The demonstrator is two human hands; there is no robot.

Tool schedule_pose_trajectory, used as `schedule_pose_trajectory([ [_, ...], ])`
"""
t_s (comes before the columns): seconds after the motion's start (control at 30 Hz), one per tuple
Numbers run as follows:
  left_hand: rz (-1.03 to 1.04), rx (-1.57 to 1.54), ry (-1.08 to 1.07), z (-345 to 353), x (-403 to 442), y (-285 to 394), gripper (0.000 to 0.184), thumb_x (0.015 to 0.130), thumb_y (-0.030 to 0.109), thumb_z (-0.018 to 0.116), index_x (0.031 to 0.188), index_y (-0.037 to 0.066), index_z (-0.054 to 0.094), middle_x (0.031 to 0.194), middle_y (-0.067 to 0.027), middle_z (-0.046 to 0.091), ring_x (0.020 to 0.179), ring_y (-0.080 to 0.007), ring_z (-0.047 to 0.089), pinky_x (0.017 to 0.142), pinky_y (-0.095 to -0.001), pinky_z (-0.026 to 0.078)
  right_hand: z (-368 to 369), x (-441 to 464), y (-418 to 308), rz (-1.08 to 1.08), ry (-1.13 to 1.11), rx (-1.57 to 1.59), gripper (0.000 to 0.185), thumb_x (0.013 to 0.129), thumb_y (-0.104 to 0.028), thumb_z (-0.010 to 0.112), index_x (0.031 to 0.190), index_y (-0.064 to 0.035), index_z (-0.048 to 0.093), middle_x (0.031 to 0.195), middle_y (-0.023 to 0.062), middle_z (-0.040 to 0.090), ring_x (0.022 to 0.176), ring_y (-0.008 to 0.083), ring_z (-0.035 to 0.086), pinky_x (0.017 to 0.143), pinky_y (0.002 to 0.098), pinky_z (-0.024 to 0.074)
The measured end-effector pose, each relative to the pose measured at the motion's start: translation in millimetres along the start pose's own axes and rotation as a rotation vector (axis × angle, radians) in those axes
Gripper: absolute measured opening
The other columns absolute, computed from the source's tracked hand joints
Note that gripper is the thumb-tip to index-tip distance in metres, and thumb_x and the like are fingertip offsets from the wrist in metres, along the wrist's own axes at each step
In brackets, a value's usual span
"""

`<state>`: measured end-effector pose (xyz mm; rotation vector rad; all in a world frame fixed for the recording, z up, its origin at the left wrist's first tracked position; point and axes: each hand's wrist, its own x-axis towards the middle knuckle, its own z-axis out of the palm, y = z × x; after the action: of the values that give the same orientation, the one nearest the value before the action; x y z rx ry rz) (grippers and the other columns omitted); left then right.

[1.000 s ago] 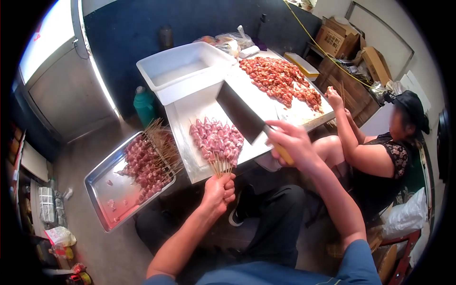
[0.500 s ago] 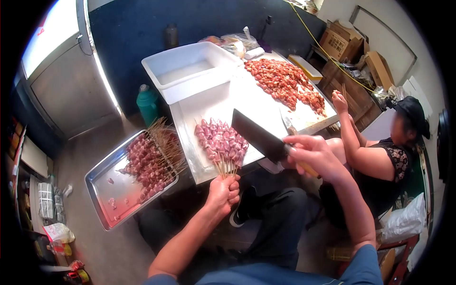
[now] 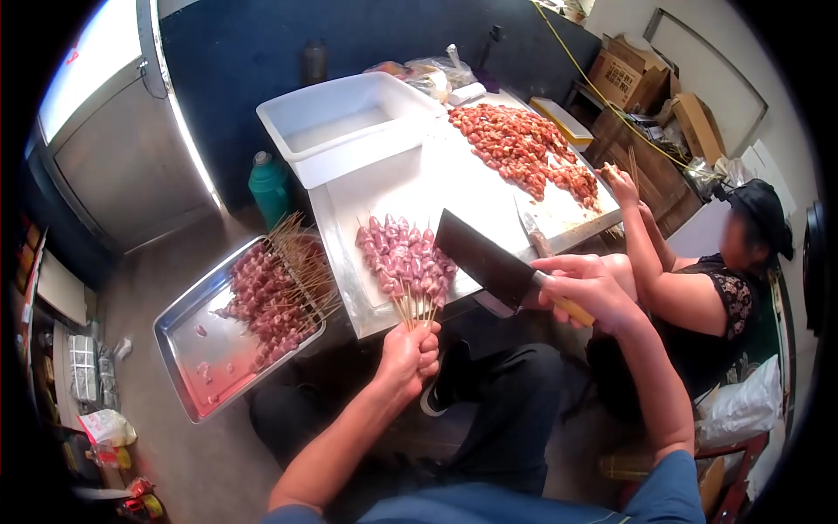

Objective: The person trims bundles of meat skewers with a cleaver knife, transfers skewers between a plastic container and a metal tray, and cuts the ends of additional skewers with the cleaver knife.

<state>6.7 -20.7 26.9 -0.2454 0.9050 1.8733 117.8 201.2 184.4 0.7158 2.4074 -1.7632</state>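
My left hand (image 3: 409, 356) is closed round the bare stick ends of a bunch of meat skewers (image 3: 405, 259). Their dark pink pieces lie fanned out on the white table (image 3: 362, 205) near its front edge. In my right hand (image 3: 587, 290) is a cleaver (image 3: 489, 262) with a wide dark blade and a pale wooden handle. The blade is held up just right of the skewers, its far corner pointing up and left. More finished meat skewers (image 3: 271, 301) are piled in a metal tray (image 3: 188, 371) left of the table, sticks toward the table.
A white plastic tub (image 3: 358, 144) stands on the table's far left. A heap of raw meat pieces (image 3: 524, 148) and a knife (image 3: 534, 234) lie at the right. A person (image 3: 690, 279) sits there with sticks in hand. A green flask (image 3: 269, 188) stands behind the tray.
My right hand and the cleaver have shifted slightly right and down. My left hand keeps its grip on the skewers. The other person's hands have moved a little.
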Motion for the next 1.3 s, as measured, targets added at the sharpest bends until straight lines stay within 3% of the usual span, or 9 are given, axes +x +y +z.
schedule_pose_trajectory([
  [0.07, -0.002, -0.01, 0.008, 2, 0, 1, 0.011, 0.101, 0.013, 0.047, 0.1, 0.002, 0.049, 0.062, 0.0028, 0.037, 0.044, -0.0057, 0.028, 0.041, -0.0224, 0.024, 1, -1, -1, 0.015, 0.043, 0.004, 0.042, 0.093, -0.016, 0.058, 0.13, 0.0042, 0.054, 0.081, 0.0094, 0.064, 0.057, 0.0104, 0.059, 0.043, 0.0209, 0.0445],
  [0.27, 0.01, 0.03, -0.009, -1, 2, 0, 0.011, 0.101, 0.013, 0.047, 0.1, 0.002, 0.049, 0.062, 0.0027, 0.037, 0.044, -0.0057, 0.029, 0.041, -0.0225, 0.024, 40, 71, -18, -0.268, 0.061, 0.13, 0.046, 0.092, -0.022, 0.061, 0.129, 0.0026, 0.055, 0.083, 0.0094, 0.064, 0.06, 0.011, 0.061, 0.045, 0.022, 0.0455],
  [0.37, 0.01, 0.027, 0.002, 1, 2, 1, 0.011, 0.1, 0.013, 0.047, 0.1, 0.002, 0.049, 0.062, 0.0027, 0.037, 0.045, -0.0058, 0.029, 0.042, -0.0226, 0.024, 51, 95, 0, -0.223, -0.037, -0.011, 0.048, 0.092, -0.023, 0.061, 0.133, 0.0014, 0.052, 0.086, 0.0082, 0.063, 0.062, 0.0102, 0.059, 0.047, 0.0222, 0.0458],
  [0.47, 0.002, 0.021, 0.0, -3, 3, -1, 0.011, 0.1, 0.013, 0.047, 0.1, 0.002, 0.049, 0.062, 0.0028, 0.037, 0.045, -0.0056, 0.029, 0.042, -0.0222, 0.024, 30, 53, 1, -0.103, -0.129, 0.006, 0.046, 0.092, -0.02, 0.06, 0.132, 0.0018, 0.053, 0.082, 0.0084, 0.064, 0.057, 0.0102, 0.058, 0.045, 0.0219, 0.0447],
  [0.67, -0.001, -0.005, -0.009, 0, 2, 1, 0.011, 0.1, 0.013, 0.047, 0.1, 0.002, 0.049, 0.062, 0.0031, 0.037, 0.044, -0.0053, 0.028, 0.041, -0.0216, 0.024, -5, -8, -5, 0.028, -0.022, -0.05, 0.039, 0.093, -0.017, 0.059, 0.127, 0.0024, 0.056, 0.077, 0.0064, 0.062, 0.053, 0.0085, 0.057, 0.042, 0.0183, 0.0426],
  [0.8, 0.019, 0.01, -0.021, 0, 3, 1, 0.011, 0.1, 0.013, 0.048, 0.1, 0.002, 0.049, 0.062, 0.0032, 0.036, 0.044, -0.0052, 0.028, 0.041, -0.0218, 0.024, 22, 27, -15, -0.211, 0.006, 0.084, 0.04, 0.093, -0.016, 0.058, 0.129, 0.0018, 0.055, 0.082, 0.0074, 0.064, 0.057, 0.0098, 0.058, 0.046, 0.0211, 0.0447],
  [0.93, 0.018, 0.039, -0.015, -1, 3, 1, 0.011, 0.1, 0.013, 0.048, 0.1, 0.002, 0.049, 0.062, 0.0033, 0.036, 0.044, -0.0052, 0.028, 0.041, -0.022, 0.023, 59, 86, -12, -0.301, 0.035, 0.042, 0.043, 0.093, -0.019, 0.059, 0.131, 0.0009, 0.054, 0.084, 0.0073, 0.063, 0.06, 0.0094, 0.058, 0.046, 0.0215, 0.0446],
  [1.07, 0.002, 0.029, 0.007, 0, 2, -1, 0.011, 0.1, 0.012, 0.048, 0.1, 0.002, 0.049, 0.062, 0.0032, 0.037, 0.044, -0.0054, 0.028, 0.041, -0.0222, 0.023, 39, 57, 3, -0.118, -0.141, 0.014, 0.046, 0.092, -0.018, 0.06, 0.131, 0.0033, 0.053, 0.084, 0.0089, 0.064, 0.057, 0.0098, 0.057, 0.046, 0.0216, 0.0448],
  [1.3, 0.01, 0.003, -0.016, -2, 4, 0, 0.01, 0.1, 0.012, 0.048, 0.099, 0.002, 0.049, 0.062, 0.0031, 0.037, 0.044, -0.0054, 0.029, 0.041, -0.0221, 0.023, 6, -13, 0, -0.043, -0.011, -0.001, 0.039, 0.093, -0.015, 0.058, 0.127, 0.0046, 0.055, 0.077, 0.0063, 0.062, 0.054, 0.0082, 0.057, 0.041, 0.0189, 0.0418],
])
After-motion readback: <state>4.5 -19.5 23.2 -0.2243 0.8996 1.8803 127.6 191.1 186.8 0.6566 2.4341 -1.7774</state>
